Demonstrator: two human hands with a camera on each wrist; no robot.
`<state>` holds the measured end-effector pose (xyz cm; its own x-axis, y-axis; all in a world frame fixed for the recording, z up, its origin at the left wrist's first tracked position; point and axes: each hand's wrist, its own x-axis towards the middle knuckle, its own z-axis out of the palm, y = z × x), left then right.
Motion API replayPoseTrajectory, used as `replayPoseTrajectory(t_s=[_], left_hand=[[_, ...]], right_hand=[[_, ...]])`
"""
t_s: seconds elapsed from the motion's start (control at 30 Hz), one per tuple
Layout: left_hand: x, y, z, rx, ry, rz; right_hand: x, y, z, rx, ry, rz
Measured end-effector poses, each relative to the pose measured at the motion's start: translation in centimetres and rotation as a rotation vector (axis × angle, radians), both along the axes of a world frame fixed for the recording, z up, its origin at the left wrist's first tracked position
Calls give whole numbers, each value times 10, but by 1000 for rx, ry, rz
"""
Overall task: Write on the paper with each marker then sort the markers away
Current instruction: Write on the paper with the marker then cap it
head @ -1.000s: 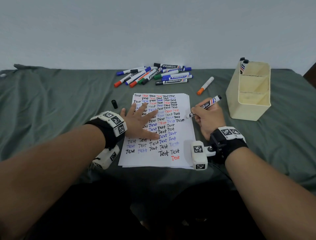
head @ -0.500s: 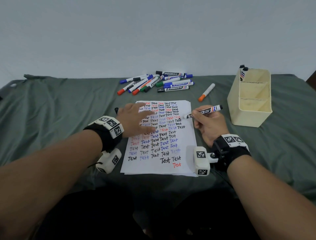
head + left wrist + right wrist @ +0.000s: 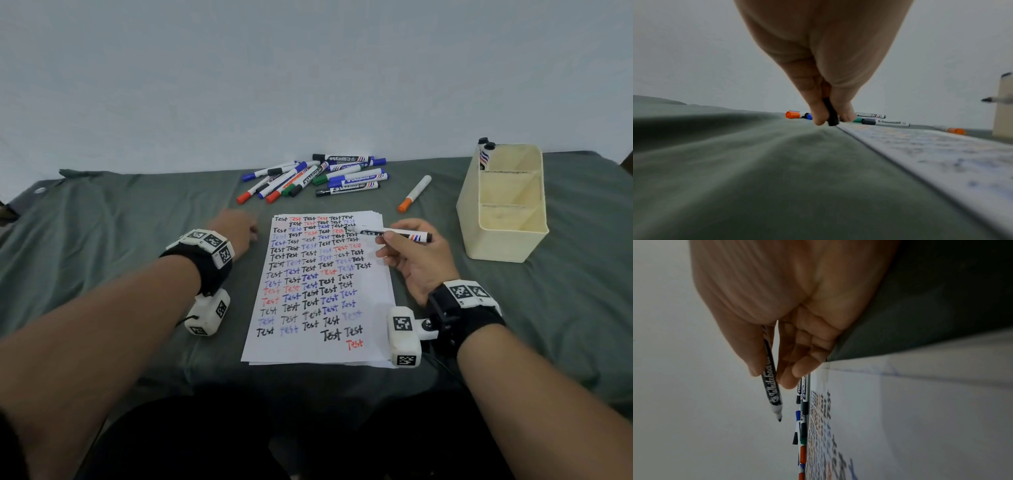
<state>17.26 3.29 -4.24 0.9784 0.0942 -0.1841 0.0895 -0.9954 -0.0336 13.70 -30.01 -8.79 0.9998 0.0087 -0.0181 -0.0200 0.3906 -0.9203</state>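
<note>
My right hand [image 3: 387, 244] grips an uncapped black whiteboard marker [image 3: 394, 235], held level just above the top right of the paper [image 3: 318, 291]. Its tip points left. The right wrist view shows the marker [image 3: 771, 382] pinched between thumb and fingers, tip clear of the sheet. My left hand [image 3: 251, 233] is on the cloth just left of the paper's top corner. In the left wrist view its thumb and finger pinch a small black cap [image 3: 831, 113] standing on the cloth. The paper is covered with rows of "Test" in black, blue and red.
A pile of several capped markers [image 3: 315, 176] lies beyond the paper near the wall. One orange-capped marker [image 3: 414, 193] lies alone to its right. A cream compartment box [image 3: 472, 212] stands at the right with two markers [image 3: 484, 154] in its back section. Grey-green cloth [image 3: 102, 240] covers the table.
My left hand slid off the paper to the left and pinched the black cap. My right hand lifted the marker from the sheet and turned it level, tip to the left.
</note>
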Motion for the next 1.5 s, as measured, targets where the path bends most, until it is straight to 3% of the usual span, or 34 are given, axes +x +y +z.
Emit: replayPoseTrajectory(t_s=[0.2, 0.47, 0.93, 1.3, 1.5], left_hand=[[-4, -34, 10, -271, -204, -110], [-19, -84, 19, -498, -159, -251], [-30, -130, 26, -704, -62, -211], [-34, -135, 35, -551, -32, -218], [-40, -130, 29, -580, -63, -210]], right_hand=[[0, 0, -2, -8, 0, 1], [-1, -2, -3, -4, -10, 21], [-3, -2, -3, -20, -22, 52], [-2, 0, -7, -120, -42, 50], [-4, 1, -5, -168, -47, 69]])
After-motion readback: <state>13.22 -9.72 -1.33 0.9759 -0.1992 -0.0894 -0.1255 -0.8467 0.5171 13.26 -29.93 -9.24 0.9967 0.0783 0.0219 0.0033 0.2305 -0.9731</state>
